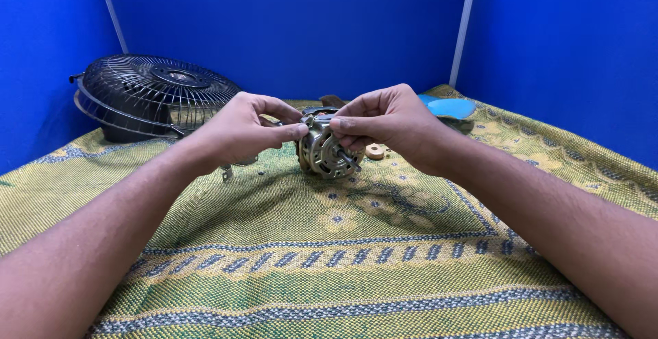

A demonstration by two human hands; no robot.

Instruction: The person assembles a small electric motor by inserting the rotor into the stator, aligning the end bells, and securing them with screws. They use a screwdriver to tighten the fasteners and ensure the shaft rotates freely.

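A small metal fan motor (325, 150) with a short shaft pointing toward me rests on the patterned cloth (329, 257) at the middle of the table. My left hand (243, 130) pinches its upper left side with thumb and fingers. My right hand (387, 123) grips its top right edge, fingers curled over the casing. Both hands meet just above the motor, hiding its back part.
A black wire fan guard (154, 92) lies at the back left. A blue fan blade (449, 108) sits at the back right, and a small tan ring (375, 151) lies right of the motor. A small metal bracket (226, 172) lies under my left hand. Blue walls enclose the table.
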